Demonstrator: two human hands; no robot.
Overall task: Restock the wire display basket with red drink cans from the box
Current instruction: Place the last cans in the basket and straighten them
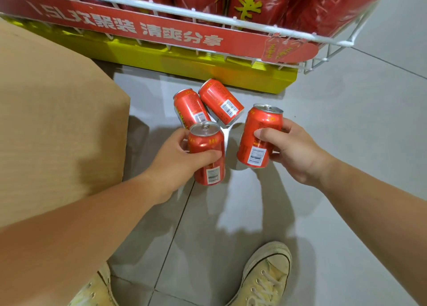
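Note:
My left hand (175,160) grips an upright red drink can (208,167) above the tiled floor. My right hand (293,150) holds a second red can (258,125) at about the same height, its silver top up. Beyond them two more red cans (191,108) (220,101) lie tilted on the floor, touching each other. The white wire display basket (208,14) spans the top of the view, with a red banner on its front and large red packs inside. The brown cardboard box (53,111) stands at the left, beside my left forearm.
A yellow base (208,67) sits under the basket, just beyond the lying cans. Grey floor tiles (346,120) stretch to the right. My two pale canvas shoes (265,280) (97,292) show at the bottom edge.

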